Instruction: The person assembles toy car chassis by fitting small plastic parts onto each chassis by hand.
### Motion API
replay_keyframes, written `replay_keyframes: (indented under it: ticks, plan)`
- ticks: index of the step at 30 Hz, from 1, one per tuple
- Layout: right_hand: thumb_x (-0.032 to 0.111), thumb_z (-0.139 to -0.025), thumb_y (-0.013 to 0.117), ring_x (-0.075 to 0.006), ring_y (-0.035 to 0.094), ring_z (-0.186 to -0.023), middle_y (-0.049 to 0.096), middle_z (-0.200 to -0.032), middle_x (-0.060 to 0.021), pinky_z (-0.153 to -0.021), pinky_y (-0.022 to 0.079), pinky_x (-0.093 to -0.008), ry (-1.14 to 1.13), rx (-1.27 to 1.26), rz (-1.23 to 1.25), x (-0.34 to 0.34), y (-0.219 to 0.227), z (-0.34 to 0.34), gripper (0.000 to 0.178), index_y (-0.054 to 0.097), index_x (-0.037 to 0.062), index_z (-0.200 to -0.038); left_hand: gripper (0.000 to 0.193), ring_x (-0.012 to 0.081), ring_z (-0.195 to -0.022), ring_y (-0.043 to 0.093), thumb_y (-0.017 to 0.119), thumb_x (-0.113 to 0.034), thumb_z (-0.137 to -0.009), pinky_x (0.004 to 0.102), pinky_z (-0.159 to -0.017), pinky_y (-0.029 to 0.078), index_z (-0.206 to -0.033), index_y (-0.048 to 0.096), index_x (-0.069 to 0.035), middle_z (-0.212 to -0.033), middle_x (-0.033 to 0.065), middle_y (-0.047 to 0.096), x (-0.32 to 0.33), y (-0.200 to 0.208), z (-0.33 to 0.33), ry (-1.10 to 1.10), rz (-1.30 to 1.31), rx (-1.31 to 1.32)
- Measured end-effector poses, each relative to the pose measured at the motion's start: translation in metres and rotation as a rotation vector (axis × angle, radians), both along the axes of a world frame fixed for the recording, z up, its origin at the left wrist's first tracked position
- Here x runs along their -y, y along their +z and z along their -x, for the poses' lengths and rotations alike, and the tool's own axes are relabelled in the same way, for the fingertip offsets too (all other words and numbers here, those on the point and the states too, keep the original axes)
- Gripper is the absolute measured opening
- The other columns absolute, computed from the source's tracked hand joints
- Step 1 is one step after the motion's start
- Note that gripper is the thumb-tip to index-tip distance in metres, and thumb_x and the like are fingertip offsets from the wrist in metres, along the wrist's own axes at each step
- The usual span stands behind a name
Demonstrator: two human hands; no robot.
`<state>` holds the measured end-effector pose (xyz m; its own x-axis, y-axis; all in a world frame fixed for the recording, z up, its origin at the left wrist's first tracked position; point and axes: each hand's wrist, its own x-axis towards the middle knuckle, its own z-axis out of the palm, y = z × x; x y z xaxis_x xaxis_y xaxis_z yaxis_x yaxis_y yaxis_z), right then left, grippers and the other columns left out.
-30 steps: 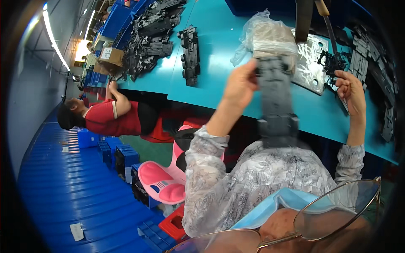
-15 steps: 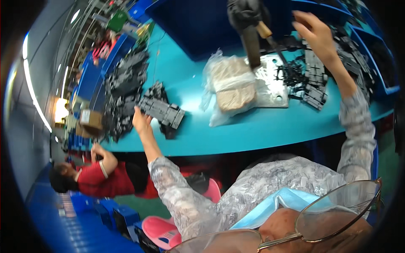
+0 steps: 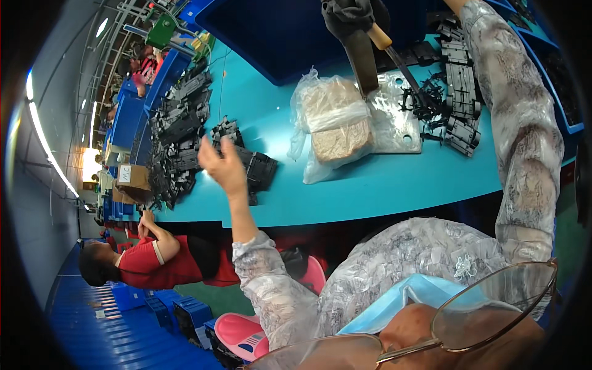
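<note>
My left hand is raised over the left part of the turquoise table, fingers apart and holding nothing. Beside it lies a black moulded plastic part, next to a smaller black piece. My right arm stretches to the far side of the table. Its hand lies past the upper edge of the picture; just a bit of wrist shows. Left of that arm, several black plastic parts form a row beside a heap of thin black scraps on a metal plate.
A plastic-wrapped brown block rests on the table. Above it hang a dark wrapped tool head and a wooden-handled tool. Blue bins stand behind. More black parts are piled left, near a person in red.
My left hand has let go of the black plastic part and lifted right, fingers spreading. My right hand has reached farther away, out of the picture.
</note>
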<state>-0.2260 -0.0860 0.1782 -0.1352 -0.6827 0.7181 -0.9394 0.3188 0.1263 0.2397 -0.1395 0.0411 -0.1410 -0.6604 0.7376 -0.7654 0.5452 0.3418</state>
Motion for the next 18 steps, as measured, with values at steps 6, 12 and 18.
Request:
replay_keyframes:
  ticks: [6, 12, 18]
  plan:
    - [0.008, -0.06, 0.056, -0.0344, 0.047, -0.078, 0.047, -0.078, -0.0178, -0.069, 0.037, -0.0393, 0.396, -0.135, 0.386, 0.0, -0.014, 0.031, 0.027, 0.045, 0.0024, -0.084, 0.044, 0.0318, -0.101, 0.044, 0.058, -0.017, -0.076, 0.0366, -0.086, 0.035, -0.113, 0.043, 0.003, -0.107, 0.0199, 0.047, -0.058, -0.017, 0.083, -0.499, -0.082, 0.166]
    - [0.008, -0.056, 0.06, -0.0355, 0.044, -0.083, 0.044, -0.084, -0.019, -0.075, 0.035, -0.0412, 0.38, -0.163, 0.507, -0.006, -0.029, 0.026, 0.031, 0.045, 0.0033, -0.084, 0.072, 0.036, -0.114, 0.027, 0.062, -0.024, -0.074, 0.0409, -0.093, 0.029, -0.125, 0.02, 0.007, -0.122, 0.0241, 0.023, -0.003, 0.01, 0.106, -0.329, 0.135, 0.041]
    - [0.006, -0.055, 0.063, -0.0355, 0.042, -0.086, 0.042, -0.084, -0.0176, -0.079, 0.031, -0.0434, 0.453, -0.134, 0.582, -0.011, -0.033, 0.013, 0.034, 0.043, 0.0048, -0.082, 0.092, 0.0359, -0.118, 0.023, 0.067, -0.033, -0.068, 0.0425, -0.096, 0.025, -0.128, 0.009, 0.005, -0.124, 0.0274, 0.021, 0.066, 0.064, 0.114, -0.13, 0.292, 0.135]
